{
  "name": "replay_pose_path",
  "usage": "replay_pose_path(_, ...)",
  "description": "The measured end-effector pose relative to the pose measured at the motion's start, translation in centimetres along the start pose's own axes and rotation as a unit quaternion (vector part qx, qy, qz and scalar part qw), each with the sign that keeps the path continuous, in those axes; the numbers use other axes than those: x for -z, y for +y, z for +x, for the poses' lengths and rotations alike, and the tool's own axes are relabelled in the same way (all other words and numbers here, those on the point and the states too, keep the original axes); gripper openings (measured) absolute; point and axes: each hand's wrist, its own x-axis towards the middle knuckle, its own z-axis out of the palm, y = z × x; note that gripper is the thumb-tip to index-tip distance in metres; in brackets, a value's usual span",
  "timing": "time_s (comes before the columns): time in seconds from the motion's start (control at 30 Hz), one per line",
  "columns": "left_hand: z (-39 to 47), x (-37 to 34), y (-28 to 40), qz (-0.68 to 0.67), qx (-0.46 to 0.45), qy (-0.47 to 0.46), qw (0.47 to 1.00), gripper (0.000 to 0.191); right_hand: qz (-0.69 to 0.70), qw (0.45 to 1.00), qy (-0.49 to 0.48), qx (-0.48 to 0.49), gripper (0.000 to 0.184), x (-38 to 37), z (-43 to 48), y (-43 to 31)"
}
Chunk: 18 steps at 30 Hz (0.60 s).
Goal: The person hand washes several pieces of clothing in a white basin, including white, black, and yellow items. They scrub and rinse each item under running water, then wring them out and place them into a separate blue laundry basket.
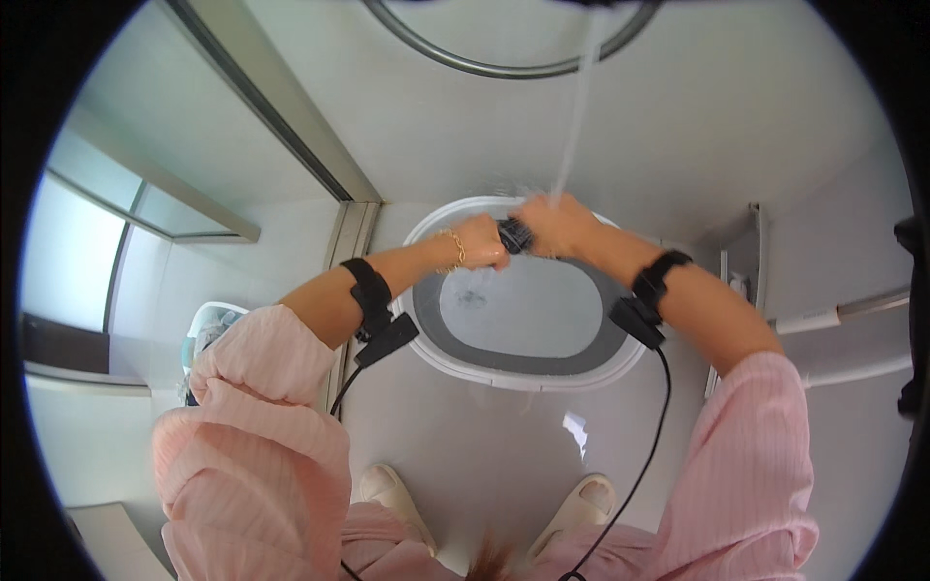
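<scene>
A wet, dark cloth (515,236) is stretched between my two closed fists, above an oval white and grey basin (472,354) that holds water. My left hand (479,242), with a gold chain bracelet at the wrist, grips one end of it. On the other end my right hand (556,224) is closed. A stream of water (577,131) falls from above onto my right hand and splashes about it. Most of the cloth is hidden inside the fists.
A curved metal hose (501,71) hangs at the top. Left of the basin runs a raised door track (352,225), with a container of cloth items (211,319) beyond it. A shelf rack (755,261) and a white rail (806,320) are at the right. Cables hang from both forearms.
</scene>
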Motion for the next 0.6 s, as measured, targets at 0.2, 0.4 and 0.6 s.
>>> replay_pose_path(0.2,-6.2,-6.9,1.2,-0.683,0.041,-0.246,0.687,0.011,0.046,0.979,0.117,0.159,0.033,0.2,-3.6,-0.6)
replay_pose_path(0.4,-9.0,-9.5,4.9,-0.894,-0.106,-0.297,0.319,0.012,0.427,0.837,0.34,0.04,0.043,-2.3,-4.1,-4.6)
replay_pose_path(0.6,-14.0,-2.2,1.6,-0.801,-0.038,-0.162,0.576,0.014,0.386,0.843,0.37,-0.057,0.044,-1.2,1.3,-10.5)
